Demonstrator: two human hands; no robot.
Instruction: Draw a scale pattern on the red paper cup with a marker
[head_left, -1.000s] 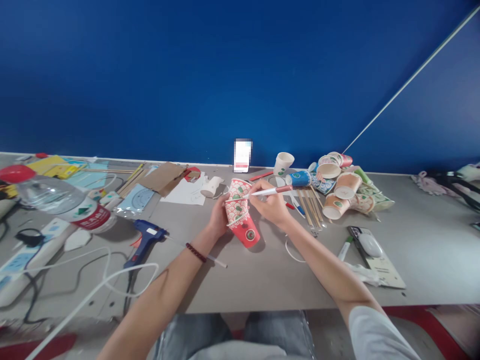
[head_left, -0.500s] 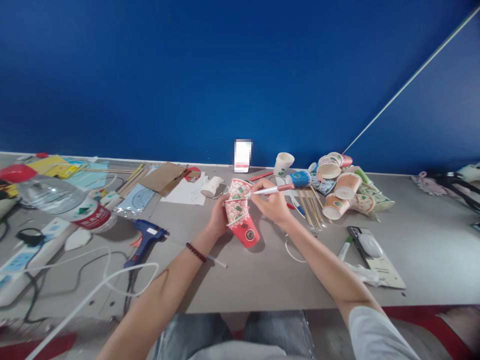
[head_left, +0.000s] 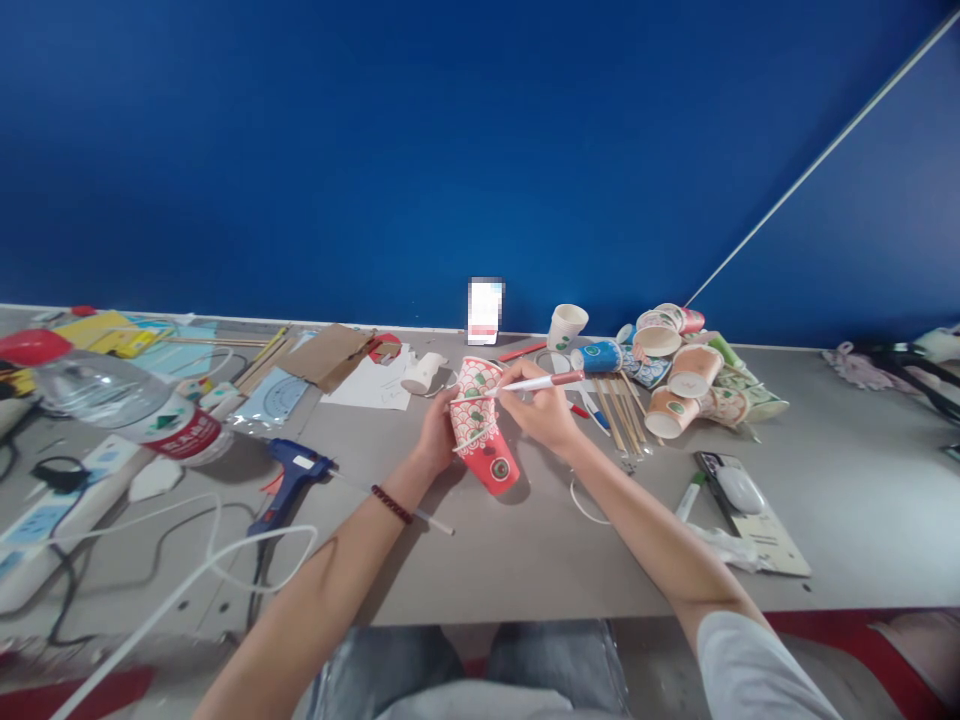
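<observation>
Red-and-white patterned paper cups (head_left: 487,455), fitted one into another, lean at a tilt above the grey table in front of me. My left hand (head_left: 436,432) is closed around their left side, its fingers partly hidden behind them. A white pen with a reddish-brown end (head_left: 551,381) is pinched in my right hand (head_left: 541,412). The pen's tip is at the upper cup wall, near a rim; whether it touches cannot be made out. A white cord or strip crosses the lower cup.
A blue glue gun (head_left: 294,480), a water bottle (head_left: 142,405) and a power strip (head_left: 67,520) lie left. White paper (head_left: 367,385) and a small white cup (head_left: 422,373) are behind my left hand. A phone (head_left: 485,312) stands at the wall. Right are wooden sticks (head_left: 619,410) and piled paper cups (head_left: 694,372).
My right hand and the pen have shifted very slightly left along the cup. My left hand and the cups hold nearly still.
</observation>
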